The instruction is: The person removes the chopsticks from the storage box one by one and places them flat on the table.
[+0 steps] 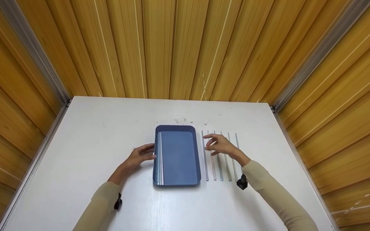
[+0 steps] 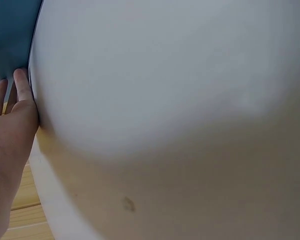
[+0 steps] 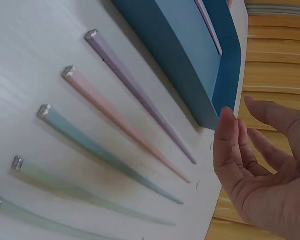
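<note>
Mid-frame we see a tray [image 1: 180,157] on the table [image 1: 75,144], inner sticks [image 1: 160,157] along its left side, outer sticks [image 1: 220,170] in a row to its right, the wall [image 1: 172,51] behind, upper frame.

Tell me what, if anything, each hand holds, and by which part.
No grip shows: the left hand just touches the blue tray at its left side, and the right hand is empty.

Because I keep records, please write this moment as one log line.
left hand: touches tray; right hand: empty, near chopsticks; chopsticks: some inside tray, others beside it
</note>
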Action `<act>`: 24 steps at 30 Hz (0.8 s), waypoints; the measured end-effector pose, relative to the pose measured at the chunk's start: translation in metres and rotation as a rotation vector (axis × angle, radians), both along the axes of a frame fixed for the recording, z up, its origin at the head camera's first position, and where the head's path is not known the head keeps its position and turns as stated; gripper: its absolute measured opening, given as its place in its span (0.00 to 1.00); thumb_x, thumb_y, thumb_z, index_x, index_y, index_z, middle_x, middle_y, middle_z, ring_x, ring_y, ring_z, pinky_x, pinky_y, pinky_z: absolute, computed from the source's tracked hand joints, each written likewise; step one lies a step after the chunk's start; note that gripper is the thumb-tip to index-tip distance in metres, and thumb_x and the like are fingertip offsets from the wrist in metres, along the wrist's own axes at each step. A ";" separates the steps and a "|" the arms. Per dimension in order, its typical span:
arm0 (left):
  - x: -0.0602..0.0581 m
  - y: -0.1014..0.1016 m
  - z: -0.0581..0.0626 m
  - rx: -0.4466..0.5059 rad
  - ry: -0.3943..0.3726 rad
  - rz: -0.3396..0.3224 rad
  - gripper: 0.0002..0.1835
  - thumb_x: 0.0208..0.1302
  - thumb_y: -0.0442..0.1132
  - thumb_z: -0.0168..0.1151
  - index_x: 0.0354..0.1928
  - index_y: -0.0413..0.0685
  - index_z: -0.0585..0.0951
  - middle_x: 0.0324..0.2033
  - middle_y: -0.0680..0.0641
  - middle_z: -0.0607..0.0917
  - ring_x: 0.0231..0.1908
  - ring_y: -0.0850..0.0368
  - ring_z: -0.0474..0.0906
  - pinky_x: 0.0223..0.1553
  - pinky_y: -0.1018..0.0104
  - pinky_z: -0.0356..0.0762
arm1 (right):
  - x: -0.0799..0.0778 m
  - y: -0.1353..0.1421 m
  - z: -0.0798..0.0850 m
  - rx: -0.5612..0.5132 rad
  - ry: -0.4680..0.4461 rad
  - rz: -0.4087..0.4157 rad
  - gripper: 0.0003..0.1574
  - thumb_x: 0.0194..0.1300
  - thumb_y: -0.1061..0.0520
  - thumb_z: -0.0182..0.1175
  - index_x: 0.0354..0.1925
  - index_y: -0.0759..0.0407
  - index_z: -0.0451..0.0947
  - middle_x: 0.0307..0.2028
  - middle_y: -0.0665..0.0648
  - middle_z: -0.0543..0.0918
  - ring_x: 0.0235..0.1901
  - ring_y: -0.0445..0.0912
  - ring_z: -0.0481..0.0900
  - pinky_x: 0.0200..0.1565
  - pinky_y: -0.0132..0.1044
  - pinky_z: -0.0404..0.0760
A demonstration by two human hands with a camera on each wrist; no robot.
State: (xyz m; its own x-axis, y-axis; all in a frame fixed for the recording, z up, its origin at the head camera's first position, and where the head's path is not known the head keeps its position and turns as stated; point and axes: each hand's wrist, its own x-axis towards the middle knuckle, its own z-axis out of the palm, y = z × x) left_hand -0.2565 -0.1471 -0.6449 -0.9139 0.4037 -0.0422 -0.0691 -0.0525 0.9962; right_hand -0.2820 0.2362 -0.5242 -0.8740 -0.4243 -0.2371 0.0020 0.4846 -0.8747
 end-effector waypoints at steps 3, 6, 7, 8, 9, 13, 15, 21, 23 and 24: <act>0.003 -0.002 0.000 -0.001 -0.005 0.001 0.35 0.59 0.34 0.66 0.68 0.42 0.64 0.63 0.37 0.71 0.65 0.44 0.66 0.61 0.62 0.71 | -0.001 -0.019 -0.001 -0.012 -0.009 0.060 0.30 0.63 0.65 0.60 0.63 0.63 0.68 0.40 0.64 0.78 0.34 0.43 0.81 0.36 0.45 0.86; 0.004 -0.003 -0.001 -0.004 -0.007 0.001 0.35 0.59 0.34 0.66 0.68 0.41 0.65 0.63 0.37 0.71 0.65 0.44 0.66 0.61 0.63 0.71 | -0.001 -0.039 -0.002 -0.019 -0.016 0.110 0.30 0.63 0.64 0.60 0.63 0.61 0.68 0.40 0.64 0.78 0.35 0.47 0.82 0.37 0.47 0.85; 0.004 -0.003 -0.001 -0.003 -0.005 0.000 0.35 0.59 0.34 0.66 0.68 0.41 0.64 0.63 0.36 0.71 0.65 0.43 0.66 0.61 0.62 0.71 | -0.002 -0.044 -0.002 -0.011 -0.009 0.126 0.30 0.63 0.64 0.60 0.63 0.60 0.68 0.40 0.64 0.78 0.35 0.51 0.82 0.37 0.48 0.85; 0.004 -0.003 -0.001 -0.002 -0.002 0.000 0.35 0.59 0.34 0.66 0.68 0.41 0.64 0.63 0.36 0.71 0.65 0.43 0.66 0.61 0.62 0.71 | -0.002 -0.050 -0.003 -0.004 -0.006 0.131 0.30 0.63 0.63 0.61 0.63 0.60 0.69 0.40 0.64 0.79 0.36 0.54 0.82 0.38 0.50 0.84; 0.003 -0.003 -0.002 -0.004 0.000 -0.001 0.35 0.59 0.34 0.66 0.68 0.41 0.64 0.63 0.36 0.71 0.65 0.43 0.66 0.61 0.62 0.71 | -0.002 -0.055 -0.006 0.000 0.003 0.142 0.30 0.62 0.63 0.61 0.63 0.60 0.69 0.40 0.64 0.79 0.37 0.58 0.81 0.38 0.52 0.84; 0.002 -0.001 -0.002 -0.017 0.002 -0.003 0.36 0.59 0.36 0.66 0.68 0.41 0.64 0.63 0.36 0.71 0.65 0.42 0.66 0.62 0.60 0.70 | 0.000 -0.073 -0.021 -0.025 -0.029 0.163 0.34 0.61 0.65 0.62 0.64 0.65 0.66 0.40 0.67 0.81 0.43 0.68 0.78 0.41 0.58 0.81; 0.002 0.000 -0.001 -0.028 -0.007 0.000 0.35 0.59 0.36 0.67 0.68 0.42 0.64 0.63 0.37 0.71 0.64 0.44 0.66 0.62 0.61 0.70 | 0.000 -0.081 -0.030 -0.063 -0.068 0.167 0.36 0.60 0.67 0.62 0.65 0.69 0.64 0.40 0.69 0.81 0.43 0.68 0.79 0.43 0.58 0.81; 0.002 0.000 -0.001 -0.011 -0.012 0.019 0.35 0.59 0.34 0.66 0.68 0.42 0.65 0.62 0.37 0.72 0.64 0.45 0.68 0.61 0.61 0.70 | -0.002 -0.109 -0.054 -0.138 -0.119 0.140 0.37 0.58 0.70 0.61 0.65 0.71 0.62 0.42 0.71 0.80 0.39 0.57 0.83 0.44 0.51 0.83; 0.001 0.001 -0.001 -0.007 -0.011 0.014 0.35 0.59 0.35 0.66 0.68 0.42 0.64 0.63 0.38 0.72 0.64 0.46 0.68 0.61 0.61 0.70 | -0.004 -0.117 -0.059 -0.130 -0.094 0.128 0.37 0.58 0.70 0.62 0.65 0.70 0.63 0.44 0.72 0.80 0.37 0.50 0.83 0.44 0.45 0.84; 0.001 0.002 -0.002 -0.013 -0.011 0.012 0.35 0.60 0.36 0.66 0.68 0.43 0.64 0.63 0.39 0.72 0.64 0.47 0.68 0.61 0.61 0.71 | -0.004 -0.121 -0.062 -0.129 -0.077 0.123 0.38 0.57 0.70 0.63 0.65 0.70 0.63 0.44 0.73 0.79 0.36 0.47 0.82 0.43 0.43 0.84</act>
State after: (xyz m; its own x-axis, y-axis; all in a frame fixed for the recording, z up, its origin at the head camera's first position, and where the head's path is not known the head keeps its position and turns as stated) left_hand -0.2553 -0.1453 -0.6465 -0.9182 0.3919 -0.0570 -0.0792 -0.0405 0.9960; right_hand -0.2860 0.1153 -0.5861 -0.7949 -0.5580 -0.2383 0.0193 0.3693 -0.9291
